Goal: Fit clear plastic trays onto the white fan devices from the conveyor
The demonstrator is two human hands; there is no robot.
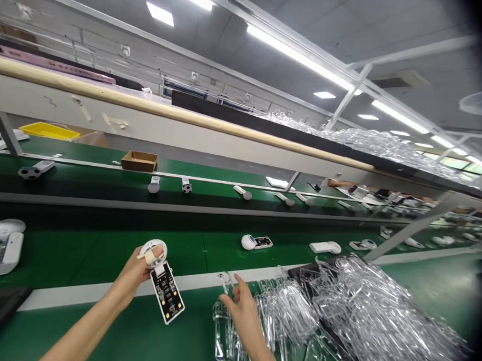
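My left hand (143, 264) grips a white device with an exposed circuit board (168, 294) by its round head, thumb on top. A pale finger cover is on that thumb. The rectangular body hangs down at a tilt, its black board with yellow parts facing me. My right hand (242, 312) is at the left end of a pile of clear plastic frames (287, 308), thumb and forefinger apart. One clear plastic piece (226, 281) stands close to these fingertips; whether they touch it I cannot tell.
Beyond a pale rail, a green conveyor belt (104, 249) carries more white devices, one (257, 242) with its board showing. At right lies a large heap of clear plastic parts (378, 311). A slanted metal post (413, 228) rises there. A shelf (226, 138) crosses above; a cardboard box (139, 161) stands behind.
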